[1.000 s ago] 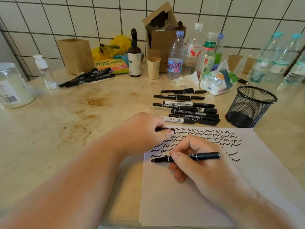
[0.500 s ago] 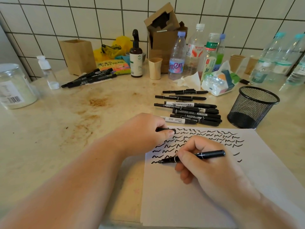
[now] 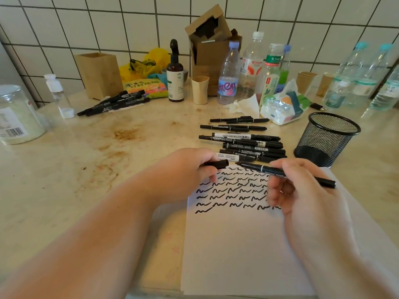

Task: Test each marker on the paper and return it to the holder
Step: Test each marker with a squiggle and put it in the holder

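Observation:
My right hand holds an uncapped black marker above the top of the white paper, its tip pointing left. My left hand grips the marker's black cap, whose open end faces the tip a short gap away. Rows of black squiggles cover the paper's upper part. Several black markers lie in a pile just beyond the paper. A black mesh holder stands to the right of the pile; I see no markers in it.
More black markers lie at the back left beside a wooden box. A large jar stands at the left edge. Bottles, cups, a cardboard box and a tissue pack line the tiled wall.
My right hand lifted the marker off the paper and swung its tip up toward the cap in my left hand. A new squiggle row lies at the bottom of the marks.

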